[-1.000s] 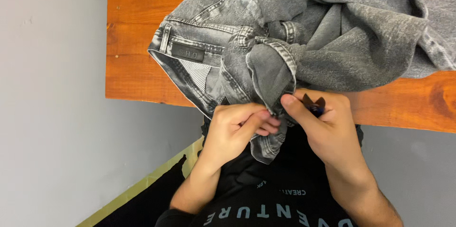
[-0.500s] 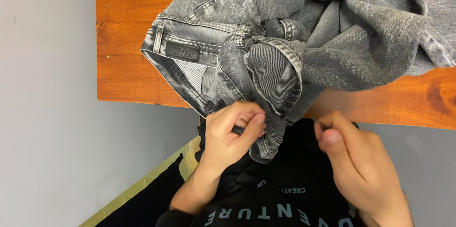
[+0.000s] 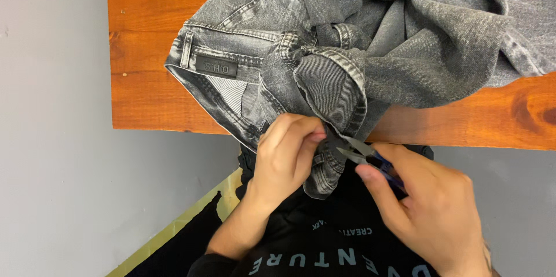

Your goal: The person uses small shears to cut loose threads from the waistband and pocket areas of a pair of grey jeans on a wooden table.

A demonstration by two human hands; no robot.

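Pinching a hem of the grey jeans (image 3: 370, 51) at lower centre of the frame, the left hand (image 3: 286, 158) grips the denim fold between thumb and fingers. The right hand (image 3: 428, 201), lower right, is clenched around small blue-handled snips (image 3: 365, 155), blades parted and pointing left at the pinched edge, tips just beside the left fingertips (image 3: 315, 137). The jeans lie bunched over the wooden bench (image 3: 145, 80), waistband with its dark patch at centre left; the worked fold hangs off the near bench edge over the person's dark shirt (image 3: 324, 254).

Risks, as I judge them: the blade tips sit very near the left fingers, so a slip or a hasty close could nick skin. The fold is thick and layered, so the snips could bite into the denim itself instead of only a thread. The fabric hangs unsupported, so a loose pinch could let it sag away from the blades. Whether a thread lies between the blades is too small to tell.
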